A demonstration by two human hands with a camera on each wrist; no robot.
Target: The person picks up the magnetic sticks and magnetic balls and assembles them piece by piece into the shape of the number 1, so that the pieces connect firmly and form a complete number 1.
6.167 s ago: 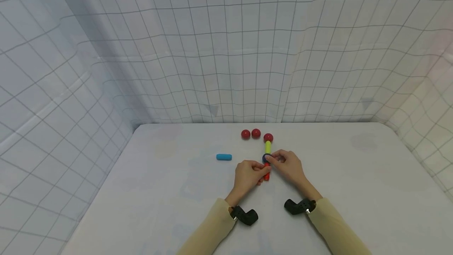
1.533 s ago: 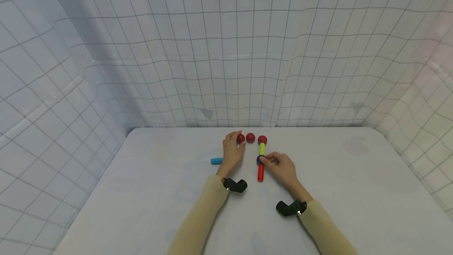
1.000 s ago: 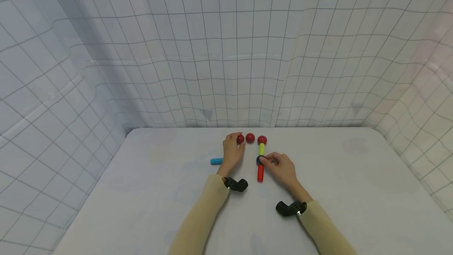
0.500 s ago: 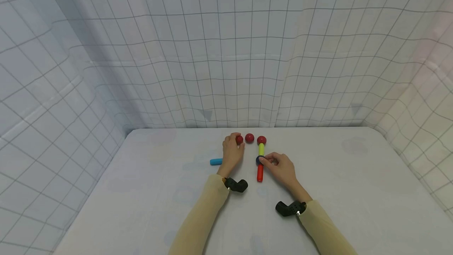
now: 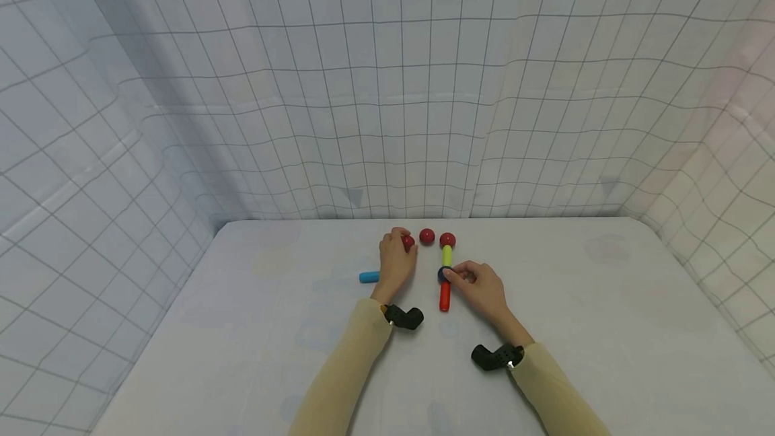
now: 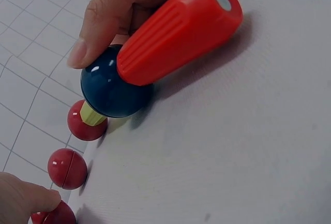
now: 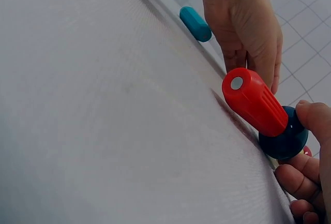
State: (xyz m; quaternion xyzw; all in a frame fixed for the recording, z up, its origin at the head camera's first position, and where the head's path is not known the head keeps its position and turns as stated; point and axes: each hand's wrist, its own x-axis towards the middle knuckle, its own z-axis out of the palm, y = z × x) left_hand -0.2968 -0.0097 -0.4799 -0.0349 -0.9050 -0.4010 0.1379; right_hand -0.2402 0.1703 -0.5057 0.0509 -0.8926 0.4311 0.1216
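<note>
My right hand (image 5: 486, 288) pinches a dark blue ball (image 6: 111, 87) between thumb and fingers. A ribbed red rod (image 6: 181, 32) with a silvery disc in its end joins that ball on the near side. On the far side a yellow rod (image 5: 447, 256) links it to a red ball (image 5: 447, 240). My left hand (image 5: 397, 264) holds another red ball (image 5: 408, 242) at the far left, the thumb on its side in the left wrist view. A third red ball (image 5: 426, 237) stands between these two, touched by neither hand.
A light blue rod (image 5: 368, 277) lies left of my left hand, partly hidden by it in the head view. The white table (image 5: 242, 328) ends at a back edge just beyond the balls. Gridded white cloth (image 5: 387, 120) hangs behind and at both sides.
My left hand has left the red rod and gone to the leftmost red ball, lately drawing it slightly nearer. My right hand has stayed at the dark blue ball.
</note>
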